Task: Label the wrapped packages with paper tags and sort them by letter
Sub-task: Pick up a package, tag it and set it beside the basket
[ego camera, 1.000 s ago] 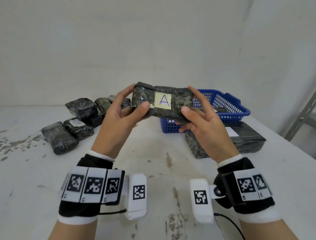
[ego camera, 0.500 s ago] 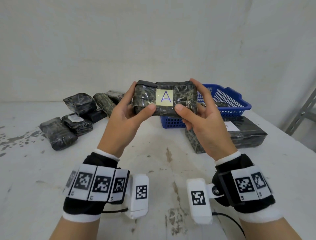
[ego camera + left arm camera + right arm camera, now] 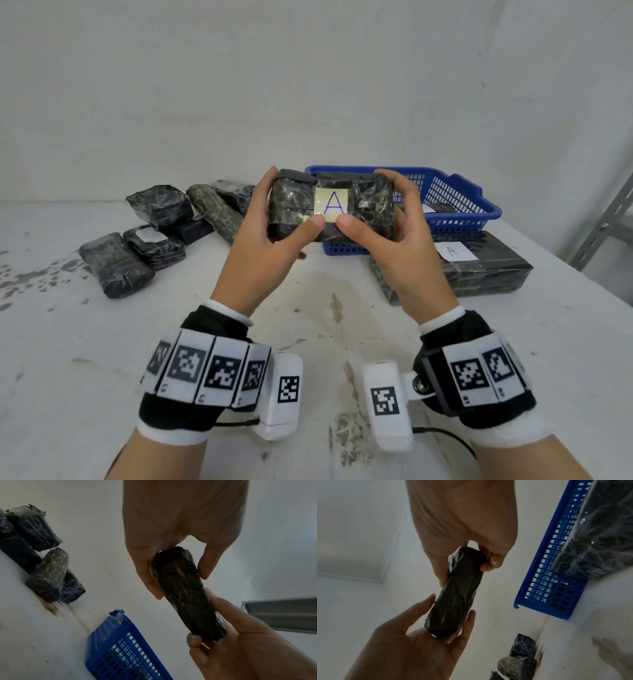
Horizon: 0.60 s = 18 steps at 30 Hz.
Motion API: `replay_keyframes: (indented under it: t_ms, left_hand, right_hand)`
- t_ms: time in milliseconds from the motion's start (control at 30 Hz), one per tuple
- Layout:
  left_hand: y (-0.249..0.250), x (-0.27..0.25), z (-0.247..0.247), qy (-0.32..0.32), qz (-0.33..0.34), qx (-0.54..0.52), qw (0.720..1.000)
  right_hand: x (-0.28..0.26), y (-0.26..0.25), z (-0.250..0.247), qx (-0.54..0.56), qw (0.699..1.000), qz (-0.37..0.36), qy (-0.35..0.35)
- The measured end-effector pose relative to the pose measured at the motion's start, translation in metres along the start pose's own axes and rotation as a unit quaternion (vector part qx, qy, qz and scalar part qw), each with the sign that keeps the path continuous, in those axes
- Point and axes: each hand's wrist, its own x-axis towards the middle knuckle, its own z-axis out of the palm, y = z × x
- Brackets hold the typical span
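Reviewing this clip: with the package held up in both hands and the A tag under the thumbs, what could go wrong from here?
1. Both thumbs sit at the bottom edge of the paper tag; if it is not well stuck, it might lift or crease.
2. The left hand and right hand grip the held package only at its ends, above the table, so it could slip.
3. A large A-tagged package lies outside the blue basket; the sorting spot may be confused.

A dark wrapped package (image 3: 458,593) runs from centre toward 7 o'clock, held at both ends: the right hand (image 3: 464,520) at 12 o'clock pinches its upper end, the left hand (image 3: 412,646) at 7 o'clock cradles its lower end. A blue basket (image 3: 556,561) stands at 3 o'clock, 3 small packages (image 3: 517,666) at 5 o'clock.
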Motion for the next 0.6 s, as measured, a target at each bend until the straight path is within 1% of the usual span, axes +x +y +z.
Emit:
replay_keyframes:
  t_ms: [67, 200, 367, 600]
  left_hand:
    - [0.0001, -0.0005, -0.0004, 0.008, 0.0, 0.003, 1.0]
    - [0.002, 0.0004, -0.0017, 0.016, -0.016, -0.043, 0.999]
    - [0.0053, 0.0009, -0.0026, 0.023, -0.038, -0.09, 0.995]
    - [0.0055, 0.0003, -0.0035, 0.036, -0.017, -0.058, 0.998]
  right_hand:
    - [0.0005, 0.0, 0.0, -0.004, 1.0, -0.01, 0.002]
    - [0.0008, -0.0011, -0.0005, 0.009, 1.0, -0.025, -0.006]
    - [-0.0002, -0.0052, -0.0018, 0.022, 0.999, -0.018, -0.019]
    - [0.0003, -0.0067, -0.0019, 0.038, 0.999, -0.007, 0.0]
